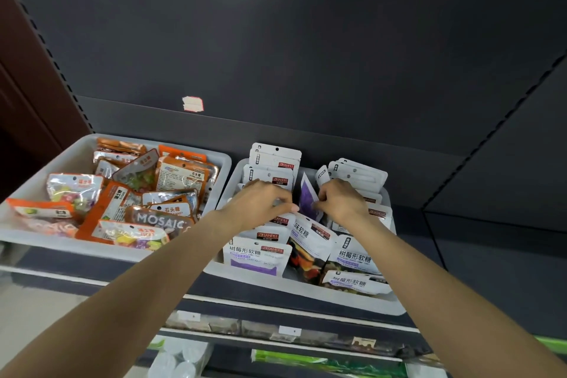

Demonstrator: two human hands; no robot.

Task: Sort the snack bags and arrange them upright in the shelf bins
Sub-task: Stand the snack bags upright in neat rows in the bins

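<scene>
White-and-purple foil snack bags (257, 256) are standing upright in rows inside the right white plastic bin (306, 291), one purple bag (307, 201) seemingly tilting between rows. Orange and clear candy bags (122, 202) are lying jumbled in the left white plastic bin (76, 150).

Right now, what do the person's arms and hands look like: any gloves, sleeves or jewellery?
Both are bare. The left hand and right hand wear no gloves, and no rings, watch or bracelets show. Both forearms are uncovered as far as the picture's bottom edge, so no sleeve is in view. No marks or tattoos show on them.
</scene>
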